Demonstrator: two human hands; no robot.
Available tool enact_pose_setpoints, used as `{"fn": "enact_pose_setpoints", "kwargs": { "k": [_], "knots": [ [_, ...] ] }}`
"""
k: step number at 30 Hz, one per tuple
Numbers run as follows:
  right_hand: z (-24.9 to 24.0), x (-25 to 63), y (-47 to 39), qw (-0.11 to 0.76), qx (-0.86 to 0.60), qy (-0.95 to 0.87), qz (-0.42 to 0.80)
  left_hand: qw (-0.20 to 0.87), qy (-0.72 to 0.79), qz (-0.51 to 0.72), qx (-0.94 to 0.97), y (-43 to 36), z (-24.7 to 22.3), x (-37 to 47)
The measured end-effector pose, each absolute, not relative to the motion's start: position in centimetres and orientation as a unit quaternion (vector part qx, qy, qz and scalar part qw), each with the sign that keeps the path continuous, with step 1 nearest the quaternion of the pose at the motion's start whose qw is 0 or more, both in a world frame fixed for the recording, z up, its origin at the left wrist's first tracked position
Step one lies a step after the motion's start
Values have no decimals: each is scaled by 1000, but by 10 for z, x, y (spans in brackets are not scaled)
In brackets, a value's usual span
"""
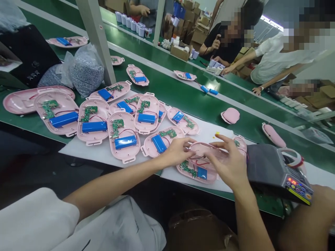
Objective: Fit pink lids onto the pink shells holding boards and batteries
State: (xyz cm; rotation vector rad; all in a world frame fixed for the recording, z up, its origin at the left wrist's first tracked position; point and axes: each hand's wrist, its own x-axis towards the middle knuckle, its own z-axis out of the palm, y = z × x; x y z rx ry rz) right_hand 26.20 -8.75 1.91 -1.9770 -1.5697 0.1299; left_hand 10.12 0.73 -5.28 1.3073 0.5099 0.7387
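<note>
A pink plastic half shell [200, 150] is held up over another pink half shell [210, 177], which lies on white sheeting and carries a green circuit board and a blue battery pack [202, 173]. My left hand [178, 151] is closed on the raised shell's left end. At its right end is my right hand [231, 162], with fingers spread apart and the thumb across the shell's near side; blur hides how firmly it touches. Thin red wires [202, 163] run between the two halves. Left of my hands lies an open shell with a battery [159, 143].
Several open pink shells [124, 136] with boards and batteries crowd the left side. A dark machine with a red digital display [292, 181] stands at right, by another person's arm [309, 216]. A grey post [95, 38] rises at left. Across the green belt [157, 78] people work.
</note>
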Motion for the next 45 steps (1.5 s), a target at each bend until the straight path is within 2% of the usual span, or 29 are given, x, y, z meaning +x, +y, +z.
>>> {"fn": "enact_pose_setpoints", "kwargs": {
  "k": [4,8,12,19,26,30,33,36,40,45],
  "knots": [
    [4,248,-71,287,-753,-589,57,725,207,335,565,6,-55,104],
    [-1,255,-68,316,-735,-588,124,723,245,333,554,8,-56,106],
    [10,265,-74,370,-671,-633,110,738,266,320,532,10,-55,108],
    [10,258,-79,212,-668,-711,45,738,239,342,530,8,-56,108],
    [-2,255,-74,160,-657,-734,-62,717,224,352,558,8,-57,107],
    [-2,251,-72,168,-686,-700,-108,684,225,352,598,9,-56,104],
    [2,249,-68,159,-706,-686,-76,674,231,350,608,9,-56,102],
    [9,253,-64,150,-701,-697,12,678,242,349,600,9,-57,101],
    [15,265,-67,194,-656,-717,136,667,258,349,605,9,-57,99],
    [7,260,-71,182,-670,-716,69,674,249,347,602,7,-58,99]
  ]
}}
